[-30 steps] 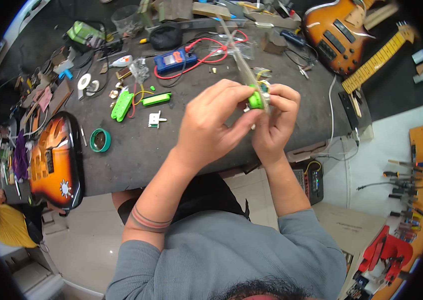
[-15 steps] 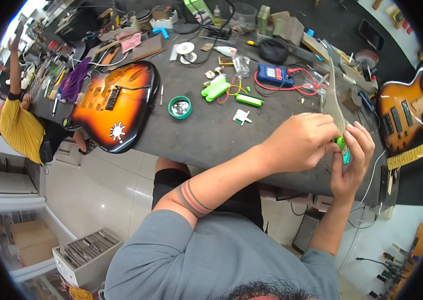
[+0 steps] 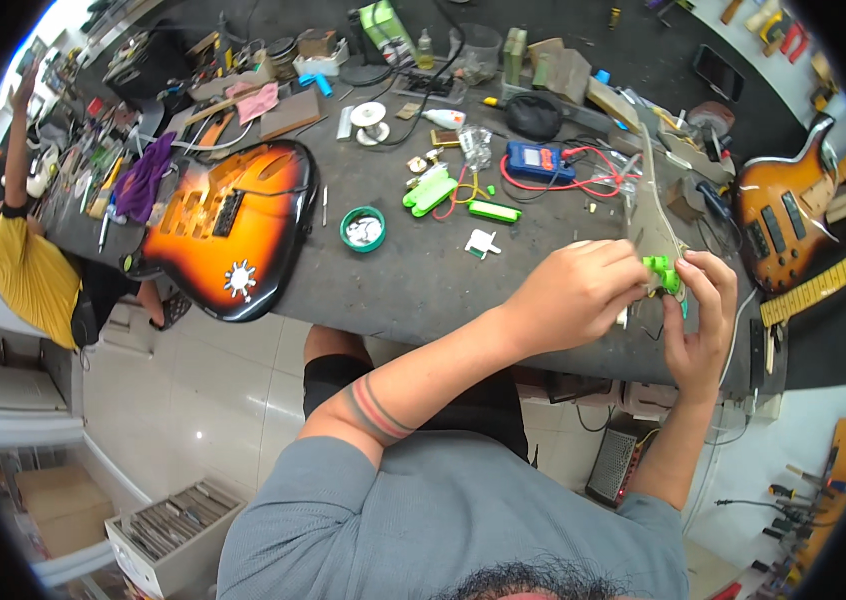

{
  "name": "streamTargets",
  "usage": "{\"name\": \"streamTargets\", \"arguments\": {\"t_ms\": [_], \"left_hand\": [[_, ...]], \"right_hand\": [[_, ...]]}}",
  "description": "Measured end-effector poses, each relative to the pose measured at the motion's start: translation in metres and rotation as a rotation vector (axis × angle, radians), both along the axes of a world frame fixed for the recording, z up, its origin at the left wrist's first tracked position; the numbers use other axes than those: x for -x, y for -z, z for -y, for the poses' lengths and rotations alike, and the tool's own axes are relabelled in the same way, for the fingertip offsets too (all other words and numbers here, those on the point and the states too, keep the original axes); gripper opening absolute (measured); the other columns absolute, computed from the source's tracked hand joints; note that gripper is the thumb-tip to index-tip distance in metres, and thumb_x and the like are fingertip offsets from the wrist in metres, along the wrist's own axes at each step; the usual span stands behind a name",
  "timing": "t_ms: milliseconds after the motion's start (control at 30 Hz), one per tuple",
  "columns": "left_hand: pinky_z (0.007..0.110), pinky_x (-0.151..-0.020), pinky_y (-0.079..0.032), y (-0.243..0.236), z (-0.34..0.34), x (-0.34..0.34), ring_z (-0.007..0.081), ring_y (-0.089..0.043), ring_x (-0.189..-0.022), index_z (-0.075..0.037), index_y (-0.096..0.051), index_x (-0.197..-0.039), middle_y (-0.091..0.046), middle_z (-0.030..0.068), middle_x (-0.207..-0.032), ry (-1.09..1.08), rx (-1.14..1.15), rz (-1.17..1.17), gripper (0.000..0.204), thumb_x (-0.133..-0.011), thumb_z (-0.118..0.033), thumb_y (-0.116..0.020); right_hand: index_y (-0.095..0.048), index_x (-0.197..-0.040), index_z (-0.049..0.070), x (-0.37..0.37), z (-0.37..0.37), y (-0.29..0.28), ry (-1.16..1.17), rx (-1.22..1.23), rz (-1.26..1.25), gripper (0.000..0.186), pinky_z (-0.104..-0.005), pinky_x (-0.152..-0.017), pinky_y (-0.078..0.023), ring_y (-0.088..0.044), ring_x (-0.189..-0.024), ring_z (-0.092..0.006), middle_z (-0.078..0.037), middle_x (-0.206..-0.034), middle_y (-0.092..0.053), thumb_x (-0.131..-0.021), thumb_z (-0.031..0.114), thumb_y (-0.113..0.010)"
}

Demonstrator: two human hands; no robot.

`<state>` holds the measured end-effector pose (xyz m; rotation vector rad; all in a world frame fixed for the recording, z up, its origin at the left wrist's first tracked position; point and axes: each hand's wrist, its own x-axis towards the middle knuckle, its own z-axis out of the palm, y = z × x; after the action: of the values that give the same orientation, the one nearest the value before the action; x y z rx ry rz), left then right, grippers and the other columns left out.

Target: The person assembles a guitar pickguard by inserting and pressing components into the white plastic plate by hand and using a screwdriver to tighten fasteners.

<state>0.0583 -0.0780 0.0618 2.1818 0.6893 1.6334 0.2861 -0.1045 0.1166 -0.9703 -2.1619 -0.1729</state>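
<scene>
A thin pale plate with curved edges, looking like a guitar pickguard (image 3: 651, 215), stands on edge above the right part of the bench. Bright green parts (image 3: 661, 268) sit at its lower end, between my hands. My right hand (image 3: 703, 315) grips the pickguard there, thumb and fingers closed around its edge. Beside the green parts, my left hand (image 3: 578, 295) is closed with bent fingers; what its fingertips pinch is too small to name. A small white piece (image 3: 623, 318) shows just below them.
A sunburst guitar body (image 3: 228, 225) lies left; another guitar (image 3: 793, 215) lies right. Between them are a green dish (image 3: 363, 229), green pickups (image 3: 430, 192), a white switch-like part (image 3: 482, 243) and a blue meter (image 3: 540, 161) with red leads. A person in yellow (image 3: 33, 270) works far left.
My left fingertips have shifted left from the spot where they met the right hand's fingers. More of the green parts now shows between the hands. The view has tilted slightly.
</scene>
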Motion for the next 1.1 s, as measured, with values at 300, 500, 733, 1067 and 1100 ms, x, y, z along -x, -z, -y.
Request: {"name": "streamTargets", "arguments": {"t_ms": [300, 500, 733, 1067, 1100], "left_hand": [[0.046, -0.081, -0.06, -0.025, -0.024, 0.071, 0.035, -0.075, -0.094, -0.004, -0.073, -0.109, -0.073, 0.0124, -0.101, -0.184, -0.064, -0.456, 0.02, -0.092, -0.005, -0.083], [0.042, -0.08, -0.06, -0.116, -0.115, 0.094, 0.0297, -0.074, -0.087, -0.003, -0.073, -0.113, -0.074, 0.0125, -0.1, -0.3, -0.092, -0.452, 0.016, -0.1, -0.01, -0.079], [0.042, -0.09, -0.059, -0.16, -0.194, 0.065, 0.0287, -0.074, -0.095, -0.001, -0.075, -0.114, -0.078, 0.0131, -0.103, -0.397, -0.007, -0.547, 0.022, -0.103, -0.02, -0.077], [0.045, -0.095, -0.062, -0.157, -0.287, 0.015, 0.0344, -0.081, -0.102, -0.002, -0.081, -0.116, -0.084, 0.018, -0.109, -0.487, 0.245, -0.624, 0.03, -0.102, -0.027, -0.077], [0.044, -0.094, -0.063, -0.156, -0.296, 0.015, 0.0327, -0.082, -0.098, -0.001, -0.081, -0.118, -0.084, 0.018, -0.107, -0.512, 0.274, -0.606, 0.03, -0.101, -0.026, -0.077]], "right_hand": [[-0.065, -0.141, 0.002, 0.003, -0.006, 0.057, 0.134, -0.186, -0.447, 0.032, -0.047, -0.11, -0.05, -0.062, -0.123, -0.0353, -0.02, -0.133, -0.064, -0.111, 0.014, -0.064], [-0.064, -0.141, -0.002, 0.008, -0.015, 0.062, 0.2, -0.248, -0.559, 0.037, -0.0465, -0.108, -0.049, -0.062, -0.12, -0.0338, -0.021, -0.131, -0.063, -0.117, 0.025, -0.058], [-0.069, -0.137, -0.001, 0.005, -0.019, 0.057, 0.134, -0.208, -0.539, 0.039, -0.0461, -0.1, -0.049, -0.061, -0.111, -0.0349, -0.021, -0.122, -0.063, -0.11, 0.027, -0.064], [-0.071, -0.126, 0.006, -0.007, -0.021, 0.051, 0.067, -0.192, -0.557, 0.028, -0.0473, -0.097, -0.051, -0.061, -0.11, -0.0332, -0.015, -0.118, -0.063, -0.103, 0.022, -0.072], [-0.071, -0.126, 0.007, -0.009, -0.022, 0.052, 0.061, -0.191, -0.541, 0.028, -0.0471, -0.097, -0.051, -0.061, -0.11, -0.0329, -0.015, -0.118, -0.062, -0.102, 0.022, -0.072]]}}
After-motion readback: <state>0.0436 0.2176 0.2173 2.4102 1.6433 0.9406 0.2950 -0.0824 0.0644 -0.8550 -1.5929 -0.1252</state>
